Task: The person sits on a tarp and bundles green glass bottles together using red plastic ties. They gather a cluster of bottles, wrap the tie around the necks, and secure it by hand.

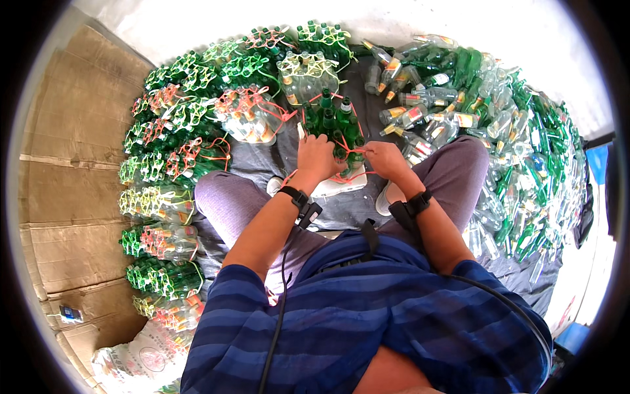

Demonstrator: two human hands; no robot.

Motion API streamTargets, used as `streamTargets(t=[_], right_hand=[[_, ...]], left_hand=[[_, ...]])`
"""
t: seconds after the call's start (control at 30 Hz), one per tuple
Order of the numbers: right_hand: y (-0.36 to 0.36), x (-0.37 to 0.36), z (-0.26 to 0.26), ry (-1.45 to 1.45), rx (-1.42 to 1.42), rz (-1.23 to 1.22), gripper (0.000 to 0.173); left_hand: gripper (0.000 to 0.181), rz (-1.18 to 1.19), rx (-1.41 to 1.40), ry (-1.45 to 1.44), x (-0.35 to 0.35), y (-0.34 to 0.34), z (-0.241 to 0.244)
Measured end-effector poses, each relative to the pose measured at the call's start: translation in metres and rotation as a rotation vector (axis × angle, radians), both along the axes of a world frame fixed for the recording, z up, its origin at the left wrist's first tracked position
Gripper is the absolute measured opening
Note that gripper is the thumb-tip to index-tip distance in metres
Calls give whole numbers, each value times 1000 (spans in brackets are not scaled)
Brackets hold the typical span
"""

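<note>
In front of me several green glass bottles (327,118) stand upright in a tight cluster between my legs. Red plastic strap (350,149) runs around the cluster and between the near necks. My right hand (386,158) pinches this strap at the near right side of the bottles. My left hand (319,156) lies against the near left bottles with its fingers curled; whether it grips strap or glass is hidden. A white slab (339,187) shows beneath the near side of the cluster, with strap trailing over it.
Strapped bottle bundles (248,111) line the left side and back. Loose green and clear bottles (512,143) form a large heap on the right. Cardboard (74,197) covers the left wall. Dark sheeting (253,160) lies on the floor; a printed white sack (142,357) sits lower left.
</note>
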State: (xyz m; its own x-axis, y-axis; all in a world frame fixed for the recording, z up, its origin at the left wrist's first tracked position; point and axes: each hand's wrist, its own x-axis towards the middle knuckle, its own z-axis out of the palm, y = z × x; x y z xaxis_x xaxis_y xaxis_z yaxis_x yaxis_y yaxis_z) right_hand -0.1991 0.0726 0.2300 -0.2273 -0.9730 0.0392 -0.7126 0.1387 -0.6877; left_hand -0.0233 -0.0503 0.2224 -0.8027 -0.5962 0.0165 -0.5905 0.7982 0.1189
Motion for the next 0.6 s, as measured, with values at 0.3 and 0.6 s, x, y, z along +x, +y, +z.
streamTargets(t=[0.3,0.6], right_hand=[[-28,-14,7,200,-41,-62,18],[-60,-40,-8,197,-119,42,15]], left_hand=[[44,-3,48,15,0,1,-1],[36,-44,55,67,1,-1,-7]])
